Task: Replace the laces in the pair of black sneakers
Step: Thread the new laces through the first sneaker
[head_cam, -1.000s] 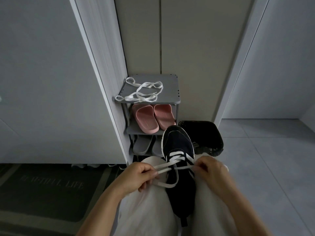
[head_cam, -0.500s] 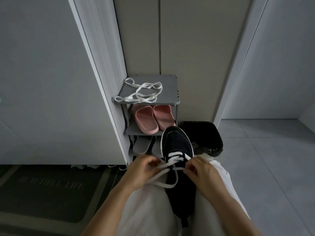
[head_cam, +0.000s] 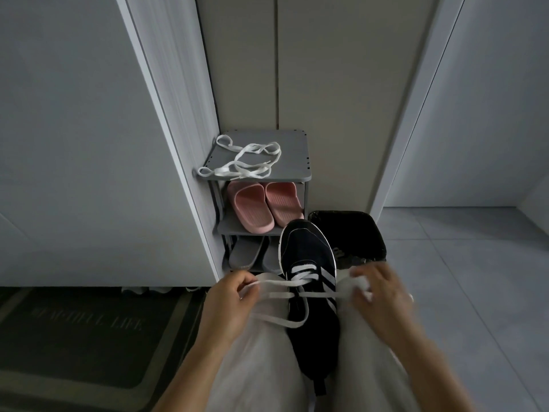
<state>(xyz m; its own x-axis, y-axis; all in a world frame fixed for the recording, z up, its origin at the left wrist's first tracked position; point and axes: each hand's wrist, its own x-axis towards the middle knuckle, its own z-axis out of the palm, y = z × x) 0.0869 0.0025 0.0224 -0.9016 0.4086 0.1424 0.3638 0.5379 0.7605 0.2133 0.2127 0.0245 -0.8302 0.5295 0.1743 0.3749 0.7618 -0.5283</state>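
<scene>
Dim entryway, grey tiled floor (head_cam: 463, 292), dark doormat (head_cam: 86, 331) at lower left with lettering I can't read. A small grey shoe rack (head_cam: 292, 156) stands against the wall between a white panel and a door frame. Loose laces (head_cam: 243, 162), white, lie tangled on its top shelf. Pink slippers (head_cam: 264, 206) sit on the middle shelf and grey slippers (head_cam: 246, 254) on the bottom one. A black bin (head_cam: 359, 233) stands on the floor just right of the rack.

The task item, a black sneaker (head_cam: 306, 254), lies on my view's centre line in the person's lap, between the legs in pale trousers (head_cam: 261, 367), toe pointing away toward the rack, heel near the bottom edge. A white lace (head_cam: 274, 283) crosses its lower eyelets, and a slack loop of it hangs off the shoe's left side.

Left hand (head_cam: 228, 301): thumb and fingers pinching the lace left of the shoe. Right hand (head_cam: 383, 292): motion-blurred, fingers curled, and I read it as gripping the other lace end on the shoe's right side, white showing between the fingers. Both hands are level with the laced eyelets, one on each side of the shoe.
</scene>
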